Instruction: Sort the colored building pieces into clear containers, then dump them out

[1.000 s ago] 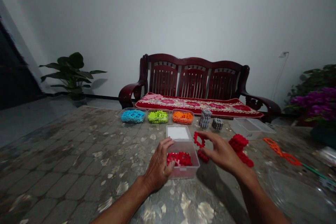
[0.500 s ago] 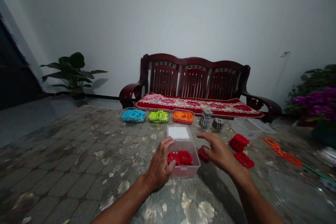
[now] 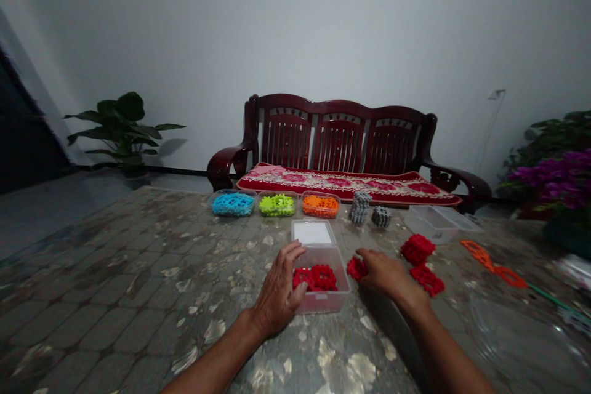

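My left hand (image 3: 282, 280) holds the left wall of a clear plastic box (image 3: 323, 303), its thumb over the near left part of the rim. Red interlocking plastic pieces (image 3: 324, 277) lie inside, and the white-looking lid (image 3: 313, 233) is folded back away from me. Just right of the box, my right hand (image 3: 383, 274) has its fingers and thumb around a small stack of red interlocking plastic pieces (image 3: 356, 268) on the table. The hand covers the right side of that stack. Farther right are another red stack (image 3: 417, 249) and a loose red piece (image 3: 427, 280).
Boxes of blue (image 3: 233, 204), green (image 3: 277, 204) and orange pieces (image 3: 320, 205) line the far table edge. Grey stacks (image 3: 360, 207) stand beside them. An empty clear box (image 3: 431, 225), an orange chain (image 3: 492, 263) and a transparent lid (image 3: 526, 332) lie to the right.
My right hand has come down and closed around the small red stack beside the box. My left hand stays on the box. The view has shifted slightly.
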`<action>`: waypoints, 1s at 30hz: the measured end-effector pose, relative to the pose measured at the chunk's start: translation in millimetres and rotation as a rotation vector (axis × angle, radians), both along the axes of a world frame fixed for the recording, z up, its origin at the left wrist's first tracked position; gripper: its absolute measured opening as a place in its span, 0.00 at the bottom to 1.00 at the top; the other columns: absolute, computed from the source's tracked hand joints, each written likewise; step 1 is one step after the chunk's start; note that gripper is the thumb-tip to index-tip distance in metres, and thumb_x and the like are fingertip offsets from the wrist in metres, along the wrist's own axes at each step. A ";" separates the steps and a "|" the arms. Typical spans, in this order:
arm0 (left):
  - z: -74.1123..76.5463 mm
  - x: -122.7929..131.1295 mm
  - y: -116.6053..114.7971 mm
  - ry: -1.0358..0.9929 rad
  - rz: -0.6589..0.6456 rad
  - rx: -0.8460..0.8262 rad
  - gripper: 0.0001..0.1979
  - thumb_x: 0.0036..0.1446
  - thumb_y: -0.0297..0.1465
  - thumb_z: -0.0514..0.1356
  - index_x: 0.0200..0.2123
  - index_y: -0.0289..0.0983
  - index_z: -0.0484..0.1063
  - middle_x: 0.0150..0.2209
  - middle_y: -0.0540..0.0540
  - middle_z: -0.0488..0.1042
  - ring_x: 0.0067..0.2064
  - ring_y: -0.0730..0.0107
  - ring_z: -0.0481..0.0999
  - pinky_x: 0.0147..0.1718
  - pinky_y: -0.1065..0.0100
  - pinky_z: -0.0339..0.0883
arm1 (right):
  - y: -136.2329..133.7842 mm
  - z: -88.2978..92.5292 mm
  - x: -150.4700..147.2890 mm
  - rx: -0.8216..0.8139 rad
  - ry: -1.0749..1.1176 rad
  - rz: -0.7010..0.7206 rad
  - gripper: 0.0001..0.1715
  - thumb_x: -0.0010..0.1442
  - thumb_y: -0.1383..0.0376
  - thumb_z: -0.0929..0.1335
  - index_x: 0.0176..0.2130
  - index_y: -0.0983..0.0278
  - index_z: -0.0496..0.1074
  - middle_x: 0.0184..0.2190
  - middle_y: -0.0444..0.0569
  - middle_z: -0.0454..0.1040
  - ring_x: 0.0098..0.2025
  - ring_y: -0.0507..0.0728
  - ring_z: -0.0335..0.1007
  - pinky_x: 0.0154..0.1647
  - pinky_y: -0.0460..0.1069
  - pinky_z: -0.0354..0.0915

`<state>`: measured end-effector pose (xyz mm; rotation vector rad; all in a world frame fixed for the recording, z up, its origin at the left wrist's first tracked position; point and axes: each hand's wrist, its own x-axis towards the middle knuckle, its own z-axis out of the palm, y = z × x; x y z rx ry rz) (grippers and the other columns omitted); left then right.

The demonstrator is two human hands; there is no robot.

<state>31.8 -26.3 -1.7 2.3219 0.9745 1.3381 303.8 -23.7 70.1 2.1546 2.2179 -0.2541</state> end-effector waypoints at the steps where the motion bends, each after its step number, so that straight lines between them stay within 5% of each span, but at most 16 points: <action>1: -0.1 -0.2 -0.1 0.003 0.002 -0.004 0.28 0.61 0.30 0.54 0.64 0.40 0.56 0.63 0.35 0.61 0.66 0.48 0.63 0.63 0.43 0.59 | 0.3 -0.5 0.1 0.002 -0.002 -0.005 0.32 0.53 0.70 0.69 0.58 0.63 0.72 0.54 0.62 0.78 0.55 0.68 0.75 0.50 0.56 0.67; 8: 0.0 -1.7 0.3 0.028 -0.008 -0.011 0.29 0.61 0.30 0.54 0.65 0.40 0.54 0.64 0.35 0.60 0.66 0.48 0.63 0.63 0.42 0.59 | 7.6 -0.6 15.2 0.171 0.196 -0.048 0.30 0.55 0.69 0.68 0.58 0.63 0.72 0.52 0.59 0.79 0.53 0.66 0.77 0.51 0.57 0.69; 14: -2.2 -0.3 0.9 0.002 -0.011 -0.006 0.28 0.62 0.31 0.53 0.65 0.40 0.54 0.63 0.35 0.61 0.66 0.49 0.63 0.64 0.43 0.59 | -5.2 19.0 1.6 0.317 0.667 0.229 0.30 0.55 0.66 0.68 0.58 0.59 0.72 0.54 0.51 0.78 0.50 0.60 0.77 0.53 0.55 0.71; 19: -2.3 0.2 0.9 0.031 -0.007 -0.004 0.27 0.64 0.31 0.53 0.65 0.40 0.52 0.64 0.34 0.59 0.67 0.49 0.61 0.64 0.42 0.59 | -24.1 30.3 -32.7 0.275 0.637 0.281 0.27 0.56 0.68 0.69 0.55 0.58 0.75 0.51 0.50 0.80 0.47 0.59 0.77 0.51 0.55 0.71; 23: -1.5 0.2 1.1 0.033 -0.009 -0.006 0.28 0.63 0.32 0.53 0.65 0.40 0.52 0.64 0.34 0.59 0.67 0.48 0.61 0.64 0.42 0.58 | -23.6 21.4 -52.3 0.233 0.621 0.315 0.29 0.54 0.73 0.68 0.55 0.60 0.75 0.51 0.52 0.80 0.50 0.60 0.76 0.53 0.56 0.70; 30: -3.0 -0.6 0.4 0.024 -0.010 -0.002 0.28 0.64 0.33 0.52 0.66 0.39 0.53 0.64 0.34 0.59 0.67 0.49 0.61 0.64 0.43 0.59 | -8.9 6.1 -42.8 0.364 0.669 0.313 0.22 0.58 0.69 0.66 0.51 0.61 0.77 0.55 0.54 0.77 0.53 0.60 0.75 0.52 0.55 0.71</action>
